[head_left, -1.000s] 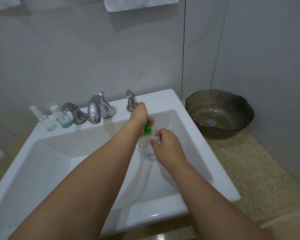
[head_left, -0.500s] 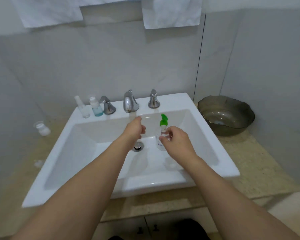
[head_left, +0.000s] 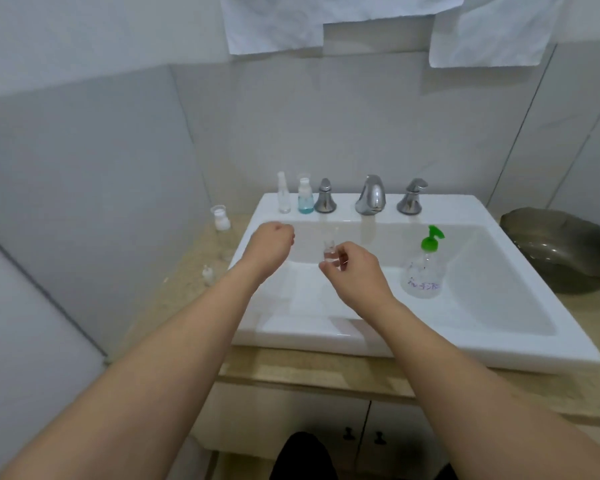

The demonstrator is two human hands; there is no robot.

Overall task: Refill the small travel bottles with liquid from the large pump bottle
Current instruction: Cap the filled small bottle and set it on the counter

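Note:
The large clear pump bottle [head_left: 425, 271] with a green pump head stands alone in the right part of the white sink [head_left: 499, 344] basin. To its left, over the basin, my right hand [head_left: 355, 275] pinches a small clear travel bottle [head_left: 329, 252] held upright by its fingertips. My left hand [head_left: 271, 247] hovers near the sink's left rim with its fingers curled; nothing shows in it. Two more travel bottles stand on the back ledge: a clear slim one [head_left: 284, 197] and one with blue liquid [head_left: 305, 199].
A chrome faucet [head_left: 371, 195] sits between two handles [head_left: 325, 199] on the ledge. A white-capped little bottle [head_left: 221, 220] and a small cap [head_left: 207, 271] lie on the counter at left. A dark glass bowl [head_left: 565, 251] sits at right. White towels [head_left: 274, 26] hang above.
Both hands have moved left, away from the pump bottle, which now stands alone in the basin. The view has pulled back and tilted up.

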